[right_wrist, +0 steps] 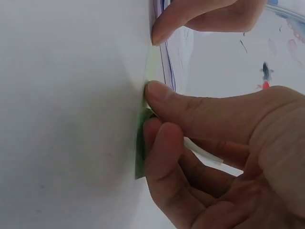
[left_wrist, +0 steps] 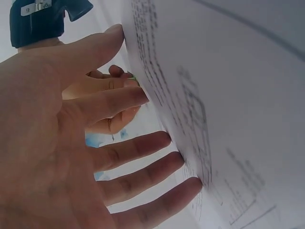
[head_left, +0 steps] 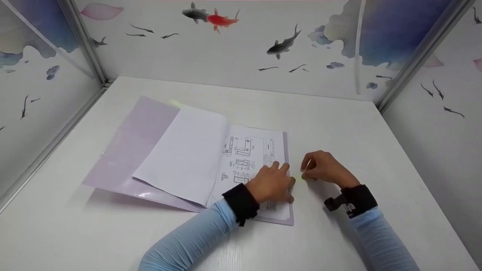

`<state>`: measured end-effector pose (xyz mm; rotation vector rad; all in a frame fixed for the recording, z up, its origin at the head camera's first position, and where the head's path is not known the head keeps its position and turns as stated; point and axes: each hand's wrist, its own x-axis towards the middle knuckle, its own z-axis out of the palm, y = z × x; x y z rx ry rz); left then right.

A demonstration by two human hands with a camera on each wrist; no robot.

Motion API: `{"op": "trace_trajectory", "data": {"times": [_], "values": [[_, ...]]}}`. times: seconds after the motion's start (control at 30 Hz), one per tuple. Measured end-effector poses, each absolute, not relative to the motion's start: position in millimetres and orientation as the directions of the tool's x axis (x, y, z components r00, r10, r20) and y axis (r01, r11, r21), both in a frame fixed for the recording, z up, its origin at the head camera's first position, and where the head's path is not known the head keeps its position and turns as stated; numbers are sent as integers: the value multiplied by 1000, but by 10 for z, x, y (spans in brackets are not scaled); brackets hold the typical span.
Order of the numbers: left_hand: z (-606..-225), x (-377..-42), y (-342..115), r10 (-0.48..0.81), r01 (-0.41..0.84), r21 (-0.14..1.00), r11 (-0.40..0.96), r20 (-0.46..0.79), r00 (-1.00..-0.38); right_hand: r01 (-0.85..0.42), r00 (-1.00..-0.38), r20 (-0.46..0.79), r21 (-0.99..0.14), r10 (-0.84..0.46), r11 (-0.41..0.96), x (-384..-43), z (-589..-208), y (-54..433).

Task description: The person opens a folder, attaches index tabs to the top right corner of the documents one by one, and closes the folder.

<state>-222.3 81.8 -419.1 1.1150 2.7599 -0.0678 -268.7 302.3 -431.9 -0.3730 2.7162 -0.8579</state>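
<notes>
A purple folder [head_left: 130, 139] lies spread on the table, its pages turned partway. My left hand [head_left: 269, 182] rests with spread fingers on the printed drawing page [head_left: 258, 145], near its right edge. In the left wrist view, the fingertips [left_wrist: 190, 186] touch this page. Just right of the folder, my right hand [head_left: 325, 168] pinches a light green sticky note [right_wrist: 139, 160] between thumb and fingers, close over the table. Its pale strip reaches toward a left fingertip by the folder's edge in the right wrist view. The curled fingers hide part of the note.
A blank turned page [head_left: 184, 150] leans over the folder's left side, with a yellow-green tab [head_left: 174, 102] at its top edge. The white table [head_left: 331, 120] meets a wall [head_left: 226, 56] printed with fish at the back. Side panels stand left and right.
</notes>
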Motion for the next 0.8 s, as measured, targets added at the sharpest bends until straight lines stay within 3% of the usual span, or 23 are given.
{"op": "trace_trajectory", "data": {"times": [0.8], "values": [[-4254, -2195, 805, 697, 704, -41, 709, -111, -708, -104, -955, -172, -571, -243, 815, -2736, -4172, 3590]]}}
